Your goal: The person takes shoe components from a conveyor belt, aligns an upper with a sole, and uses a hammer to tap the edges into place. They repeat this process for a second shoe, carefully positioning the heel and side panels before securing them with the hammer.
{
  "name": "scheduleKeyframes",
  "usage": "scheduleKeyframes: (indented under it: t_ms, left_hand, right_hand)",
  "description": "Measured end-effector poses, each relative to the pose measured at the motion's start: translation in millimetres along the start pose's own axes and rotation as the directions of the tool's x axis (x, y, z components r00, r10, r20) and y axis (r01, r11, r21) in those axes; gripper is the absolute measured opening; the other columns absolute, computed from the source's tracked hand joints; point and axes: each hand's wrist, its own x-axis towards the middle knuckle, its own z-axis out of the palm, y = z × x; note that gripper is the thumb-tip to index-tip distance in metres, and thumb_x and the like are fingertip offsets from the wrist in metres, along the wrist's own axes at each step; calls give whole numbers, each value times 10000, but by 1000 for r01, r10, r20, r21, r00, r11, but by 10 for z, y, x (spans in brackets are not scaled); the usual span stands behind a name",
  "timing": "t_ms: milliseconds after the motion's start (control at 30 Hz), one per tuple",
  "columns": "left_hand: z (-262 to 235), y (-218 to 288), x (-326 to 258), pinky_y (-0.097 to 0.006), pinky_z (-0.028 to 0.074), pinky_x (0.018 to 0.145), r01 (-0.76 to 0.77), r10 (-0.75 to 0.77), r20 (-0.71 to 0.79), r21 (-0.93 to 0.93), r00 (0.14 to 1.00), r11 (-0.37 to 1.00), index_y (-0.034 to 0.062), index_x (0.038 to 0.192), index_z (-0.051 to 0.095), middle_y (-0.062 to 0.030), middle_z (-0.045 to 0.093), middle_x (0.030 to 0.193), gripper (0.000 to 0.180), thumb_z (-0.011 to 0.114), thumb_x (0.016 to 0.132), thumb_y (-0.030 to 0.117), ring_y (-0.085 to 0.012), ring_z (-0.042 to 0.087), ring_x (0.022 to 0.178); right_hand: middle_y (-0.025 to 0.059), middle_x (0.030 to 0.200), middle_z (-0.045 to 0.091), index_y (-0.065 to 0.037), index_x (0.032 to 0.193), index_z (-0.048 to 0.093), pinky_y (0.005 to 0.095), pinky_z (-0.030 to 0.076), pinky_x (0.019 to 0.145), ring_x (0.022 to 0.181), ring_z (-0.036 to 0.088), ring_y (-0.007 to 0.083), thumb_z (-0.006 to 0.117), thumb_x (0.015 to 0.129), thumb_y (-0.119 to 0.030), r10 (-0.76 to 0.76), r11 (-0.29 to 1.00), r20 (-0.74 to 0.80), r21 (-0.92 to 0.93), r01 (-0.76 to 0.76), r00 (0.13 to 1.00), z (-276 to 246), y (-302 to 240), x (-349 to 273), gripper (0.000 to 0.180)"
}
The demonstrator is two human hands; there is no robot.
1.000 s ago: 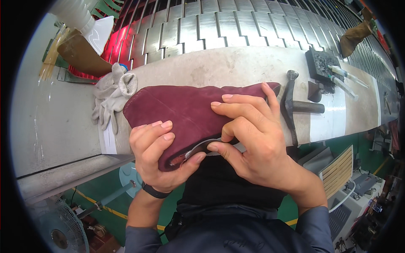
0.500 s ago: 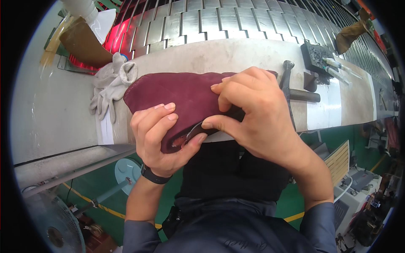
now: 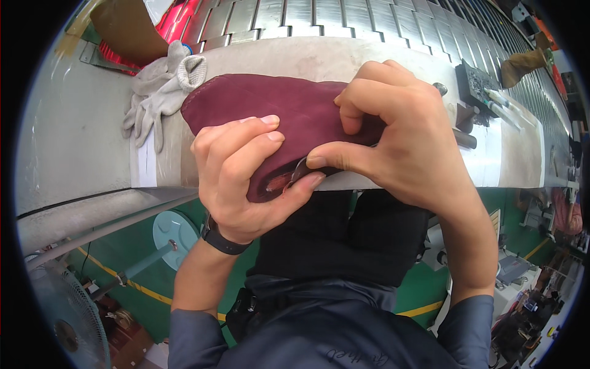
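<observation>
A maroon leather piece (image 3: 264, 101), shaped like a boot upper, is held between my two hands at the bench's front edge. My left hand (image 3: 239, 169) grips its near left end, fingers on top and thumb beneath at the opening. A reddish inner layer and a thin, pale-edged strip show in that opening. My right hand (image 3: 393, 120) pinches the near right edge, fingers curled over the top and thumb along the rim by the strip. The leather's right end is hidden behind my right hand.
Grey knit gloves (image 3: 163, 92) lie left of the leather. A hammer, its handle (image 3: 465, 139) showing, lies partly behind my right hand. Beyond it stands a black block (image 3: 476, 86) with syringe-like tubes. A metal slat conveyor (image 3: 344, 18) runs behind; a brown boot (image 3: 522, 66) stands there.
The leather and both hands sit higher in the picture, and the view has shifted. My right hand is farther right, covering more of the hammer. Both hands keep their grip.
</observation>
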Motion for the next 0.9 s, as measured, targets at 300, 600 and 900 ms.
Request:
scheduleKeyframes:
  t_ms: [300,600,900]
  left_hand:
    - [-15,-19,-28,-453,533,993,20,-21,30,12,999,1000,73,1294,636,-161,720,1286,743,1023,671,184,-325,677,1140]
    - [81,32,-73,-450,536,998,5,-4,-11,67,1000,998,56,1305,643,-178,716,1279,691,1004,756,270,-337,671,1143]
    - [182,37,-255,-480,523,1005,-28,31,-67,46,997,999,97,1325,650,-141,703,1330,673,964,827,424,-338,653,1169]
  right_hand:
    - [47,746,568,-42,741,617,360,433,596,673,554,231,1049,632,-300,-43,999,39,-29,44,998,0,-77,136,515]
    - [124,1038,771,-34,962,719,392,588,839,984,727,302,1023,681,-317,-165,984,-145,-98,152,976,53,211,-135,502]
    - [165,1464,663,-93,1394,707,506,486,1151,1370,608,400,982,687,-382,-96,991,-116,-100,84,989,-31,585,-638,811]
